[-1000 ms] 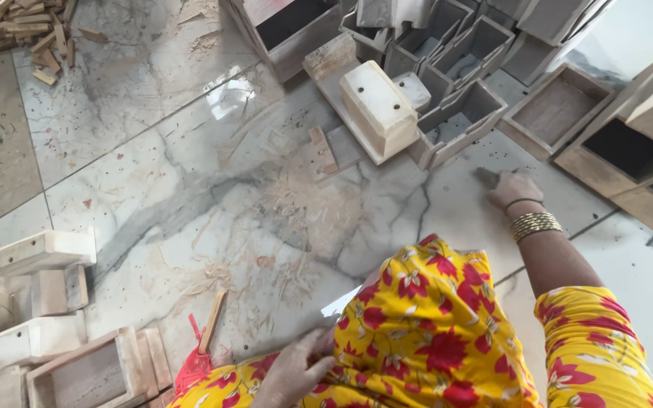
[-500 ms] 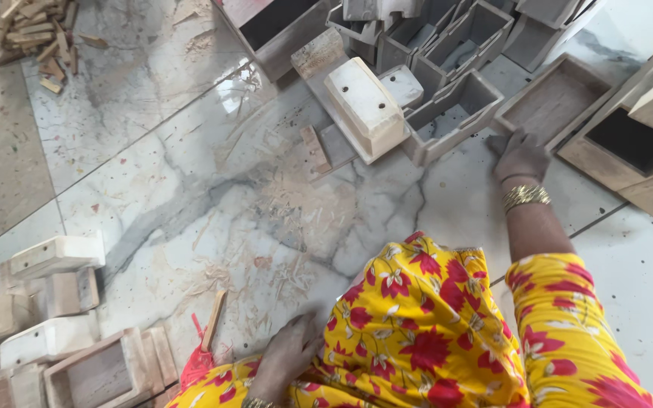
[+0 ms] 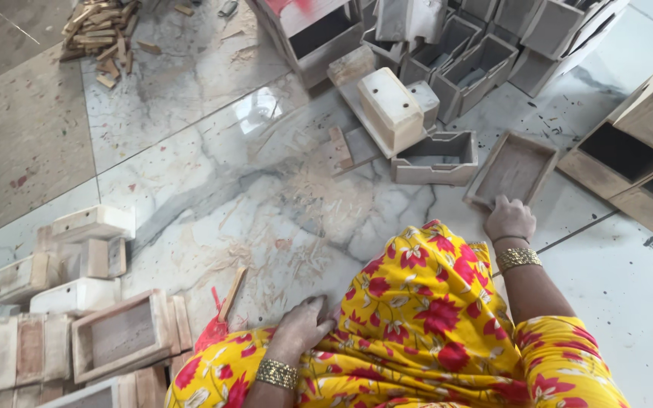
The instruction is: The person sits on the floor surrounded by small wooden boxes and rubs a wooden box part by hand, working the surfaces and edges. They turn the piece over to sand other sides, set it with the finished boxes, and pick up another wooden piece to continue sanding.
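Observation:
My right hand (image 3: 509,218) rests on the near edge of a shallow wooden tray (image 3: 515,168) lying on the marble floor, fingers laid over its rim. My left hand (image 3: 304,323) presses flat on the floor beside my knee, holding nothing; a thin wooden strip (image 3: 231,293) lies just to its left. Yellow cloth with red flowers (image 3: 425,317) covers my lap between both hands. Both wrists wear gold bangles.
A grey open box (image 3: 436,158) and a pale wooden block (image 3: 391,109) lie beyond the tray. Several open wooden boxes (image 3: 485,53) stack at the back, larger cabinets (image 3: 636,159) at right. Wooden frames and blocks (image 3: 77,317) pile at left. Scrap sticks (image 3: 103,34) lie far left.
My right hand moved from the bare floor onto the shallow tray's near edge. The view shifted, and my left hand stayed pressed on the floor.

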A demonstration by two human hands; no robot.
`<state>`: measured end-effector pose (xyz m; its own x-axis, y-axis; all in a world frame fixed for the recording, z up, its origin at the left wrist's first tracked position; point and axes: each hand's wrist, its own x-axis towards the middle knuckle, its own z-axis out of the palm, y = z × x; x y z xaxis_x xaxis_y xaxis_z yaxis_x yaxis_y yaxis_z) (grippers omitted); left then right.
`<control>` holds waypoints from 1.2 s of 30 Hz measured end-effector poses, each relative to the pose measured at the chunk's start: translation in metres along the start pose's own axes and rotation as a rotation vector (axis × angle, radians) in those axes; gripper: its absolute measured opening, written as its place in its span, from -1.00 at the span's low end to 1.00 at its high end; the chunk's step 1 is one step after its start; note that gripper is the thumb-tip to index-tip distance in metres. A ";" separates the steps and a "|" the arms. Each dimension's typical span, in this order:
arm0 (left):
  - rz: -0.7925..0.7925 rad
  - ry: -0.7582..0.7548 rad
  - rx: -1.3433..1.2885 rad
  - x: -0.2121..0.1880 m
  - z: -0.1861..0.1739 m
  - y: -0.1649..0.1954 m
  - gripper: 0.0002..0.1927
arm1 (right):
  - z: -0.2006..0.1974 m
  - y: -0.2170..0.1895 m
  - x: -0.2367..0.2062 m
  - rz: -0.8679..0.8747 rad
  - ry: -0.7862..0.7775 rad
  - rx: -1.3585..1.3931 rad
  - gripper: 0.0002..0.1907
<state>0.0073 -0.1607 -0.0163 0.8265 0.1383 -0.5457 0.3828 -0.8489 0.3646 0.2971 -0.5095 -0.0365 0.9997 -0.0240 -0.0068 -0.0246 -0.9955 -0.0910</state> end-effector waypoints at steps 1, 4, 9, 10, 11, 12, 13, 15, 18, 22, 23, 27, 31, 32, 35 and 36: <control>0.020 0.024 -0.003 -0.002 0.001 -0.002 -0.30 | -0.002 0.001 -0.006 -0.004 -0.029 -0.029 -0.70; 0.055 0.079 -0.007 -0.006 0.001 -0.010 -0.26 | -0.001 0.009 -0.027 -0.046 -0.096 -0.050 -0.70; 0.028 0.074 -0.016 -0.010 -0.004 -0.017 -0.24 | -0.002 0.024 -0.056 -0.147 -0.017 -0.092 -0.75; 0.040 0.105 -0.042 -0.011 -0.006 -0.018 -0.25 | -0.005 0.027 -0.058 -0.165 -0.012 -0.100 -0.76; 0.049 0.140 -0.067 -0.012 -0.007 -0.017 -0.26 | -0.010 0.031 -0.057 -0.186 -0.008 -0.105 -0.77; 0.054 0.173 -0.092 -0.014 -0.009 -0.018 -0.27 | -0.015 0.034 -0.055 -0.214 0.055 -0.071 -0.78; 0.039 0.175 -0.096 -0.016 -0.011 -0.018 -0.27 | -0.024 0.035 -0.053 -0.242 0.116 -0.036 -0.79; 0.012 0.168 -0.101 -0.019 -0.014 -0.017 -0.27 | -0.046 0.035 -0.046 -0.338 0.146 -0.036 -0.76; 0.047 0.211 -0.083 -0.024 -0.018 -0.015 -0.28 | -0.087 0.024 -0.043 -0.430 -0.009 0.208 -0.68; 0.057 0.258 -0.106 -0.033 -0.019 -0.012 -0.28 | -0.136 -0.013 -0.064 -0.602 -0.121 0.385 -0.61; 0.059 0.274 -0.117 -0.034 -0.020 -0.011 -0.26 | -0.147 -0.026 -0.073 -0.706 -0.086 0.423 -0.63; 0.245 0.555 -0.143 -0.039 -0.019 -0.011 -0.20 | -0.184 -0.073 -0.106 -1.076 0.046 0.448 -0.70; 0.279 0.637 -0.189 -0.043 -0.021 -0.013 -0.05 | -0.208 -0.113 -0.129 -1.316 0.046 0.456 -0.73; 0.331 0.682 -0.194 -0.045 -0.023 -0.012 0.00 | -0.210 -0.121 -0.135 -1.386 0.037 0.471 -0.74; 0.467 0.841 -0.218 -0.054 -0.030 -0.002 0.16 | -0.204 -0.143 -0.150 -1.448 -0.164 0.400 -0.78; 0.509 0.900 -0.229 -0.058 -0.033 0.005 0.21 | -0.200 -0.149 -0.155 -1.442 -0.258 0.354 -0.79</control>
<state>-0.0250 -0.1556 0.0420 0.8769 0.1995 0.4374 -0.1039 -0.8096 0.5777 0.1472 -0.3754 0.1773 0.1399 0.9818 0.1285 0.9130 -0.0776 -0.4006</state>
